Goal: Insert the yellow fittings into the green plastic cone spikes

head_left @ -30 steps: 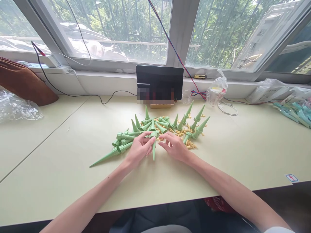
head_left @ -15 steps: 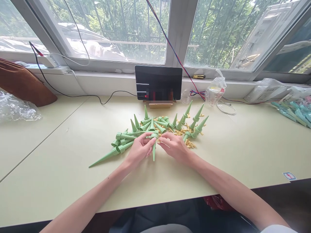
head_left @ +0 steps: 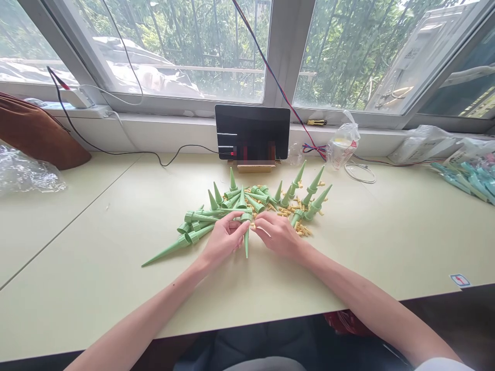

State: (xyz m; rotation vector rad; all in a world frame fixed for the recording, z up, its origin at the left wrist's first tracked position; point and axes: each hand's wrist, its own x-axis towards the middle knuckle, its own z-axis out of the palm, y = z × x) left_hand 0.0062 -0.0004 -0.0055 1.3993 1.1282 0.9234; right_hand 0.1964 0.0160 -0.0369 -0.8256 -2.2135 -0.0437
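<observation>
My left hand (head_left: 222, 241) pinches a green plastic cone spike (head_left: 246, 234) by its wide end, with the tip pointing toward me. My right hand (head_left: 277, 234) is closed in a pinch right beside that wide end and holds a small yellow piece (head_left: 252, 225) against it. Just beyond both hands lies a heap of green cone spikes (head_left: 247, 201), some upright and some lying down, mixed with several loose small yellow pieces (head_left: 299, 226). A long green spike (head_left: 170, 250) lies on the table to the left of my left hand.
A dark tablet (head_left: 252, 132) leans at the window sill behind the heap. A brown bag (head_left: 36, 131) and crumpled plastic (head_left: 23, 172) lie far left. A plastic bag (head_left: 342, 141), a white cable (head_left: 361, 172) and teal parts (head_left: 469, 180) lie to the right. The pale table (head_left: 96, 288) ends near me.
The hands have closed in slightly around the spike's wide end, and the right fingers have moved a little left with the yellow piece. Everything else is as before.
</observation>
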